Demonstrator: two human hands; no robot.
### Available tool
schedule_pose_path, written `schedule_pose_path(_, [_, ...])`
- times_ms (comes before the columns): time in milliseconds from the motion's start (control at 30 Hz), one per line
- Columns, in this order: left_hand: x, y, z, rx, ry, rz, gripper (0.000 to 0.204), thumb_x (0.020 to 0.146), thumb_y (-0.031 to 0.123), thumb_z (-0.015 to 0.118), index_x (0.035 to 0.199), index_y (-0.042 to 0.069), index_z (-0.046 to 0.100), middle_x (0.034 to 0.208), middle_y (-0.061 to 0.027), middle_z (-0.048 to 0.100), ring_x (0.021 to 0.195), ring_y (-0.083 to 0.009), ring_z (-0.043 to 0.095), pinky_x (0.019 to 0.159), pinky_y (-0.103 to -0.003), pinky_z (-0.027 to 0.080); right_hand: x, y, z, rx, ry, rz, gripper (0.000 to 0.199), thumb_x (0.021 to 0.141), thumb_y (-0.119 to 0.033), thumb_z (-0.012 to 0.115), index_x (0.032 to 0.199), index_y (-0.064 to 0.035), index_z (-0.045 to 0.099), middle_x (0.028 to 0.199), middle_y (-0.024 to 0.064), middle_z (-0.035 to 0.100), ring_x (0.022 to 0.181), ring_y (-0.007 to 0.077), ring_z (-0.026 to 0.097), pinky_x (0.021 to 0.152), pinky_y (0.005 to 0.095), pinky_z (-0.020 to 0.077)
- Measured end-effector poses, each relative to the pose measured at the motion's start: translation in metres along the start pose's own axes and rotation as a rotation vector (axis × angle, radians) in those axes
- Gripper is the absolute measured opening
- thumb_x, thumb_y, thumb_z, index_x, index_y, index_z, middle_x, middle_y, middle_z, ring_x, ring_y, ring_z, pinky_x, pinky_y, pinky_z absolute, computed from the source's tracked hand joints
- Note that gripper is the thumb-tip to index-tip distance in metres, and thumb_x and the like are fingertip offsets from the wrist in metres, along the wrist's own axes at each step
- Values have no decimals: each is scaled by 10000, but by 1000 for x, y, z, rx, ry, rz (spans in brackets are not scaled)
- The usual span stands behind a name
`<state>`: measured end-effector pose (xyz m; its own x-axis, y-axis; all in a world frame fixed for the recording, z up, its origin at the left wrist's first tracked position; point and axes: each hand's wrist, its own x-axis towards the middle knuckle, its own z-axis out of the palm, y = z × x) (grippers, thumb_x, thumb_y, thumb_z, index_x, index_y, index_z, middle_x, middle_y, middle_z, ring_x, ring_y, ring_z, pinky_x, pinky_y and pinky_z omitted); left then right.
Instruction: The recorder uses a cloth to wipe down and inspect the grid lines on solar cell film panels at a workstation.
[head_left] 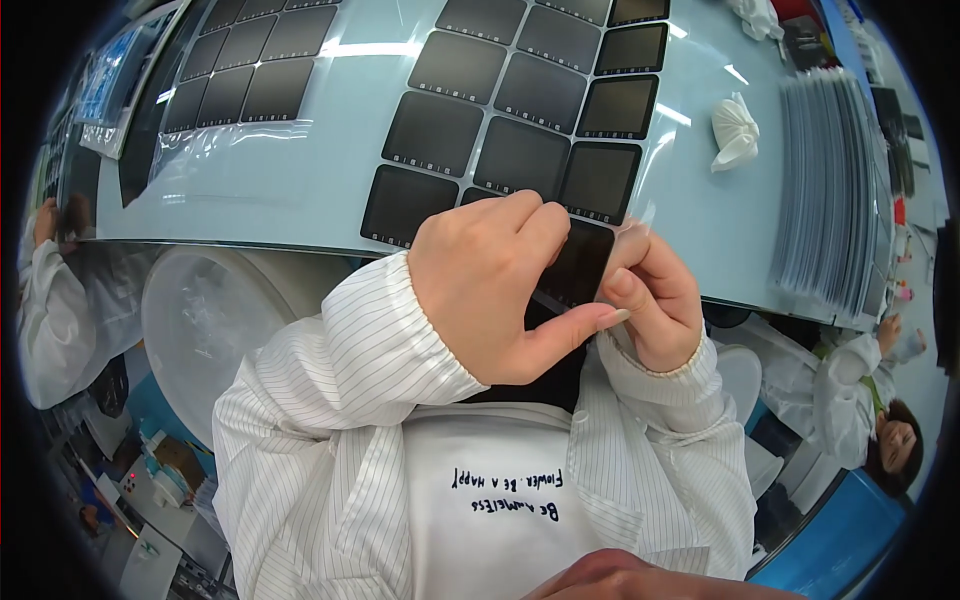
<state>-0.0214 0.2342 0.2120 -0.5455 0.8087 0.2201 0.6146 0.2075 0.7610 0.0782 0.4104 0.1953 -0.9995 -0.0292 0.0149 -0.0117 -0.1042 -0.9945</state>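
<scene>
Before me lies a clear film sheet bearing rows of dark rounded panels [533, 153], its near end at the table edge. My left hand [490, 280] rests over that near end. Its fingers are curled on the panels and its thumb reaches right across the corner panel; some fingertips are hidden. At the sheet's near right corner, my right hand [655, 300] is closed in a pinch on the clear film [632, 235] that stands out past the panels. Both thumbs are close together there.
Another sheet of dark panels [245, 65] lies at the far left of the table [300, 190]. A crumpled white wad [735, 135] and a thick stack of grey sheets [825, 190] are on the right. A large white bin [205, 330] stands below at left. Other people sit at both sides.
</scene>
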Motion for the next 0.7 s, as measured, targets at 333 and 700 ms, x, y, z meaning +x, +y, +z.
schedule_pose_path(333, [-11,29,-14,179,150,246,149,654,47,652,736,-24,550,669,-125,578,523,-253,574,447,-306,464,-3,-13,3,-2,-164,-108,128,961,-118,479,873,-34,518,900,104,619,744,158,552,695,280,416])
schedule_pose_path(700, [-18,21,-61,333,952,-226,119,931,69,569,854,-14,605,690,-14,585,553,-51,456,492,-189,346,-13,12,2,442,115,-38,181,969,-82,374,970,70,470,1166,288,509,996,388,623,853,399,520])
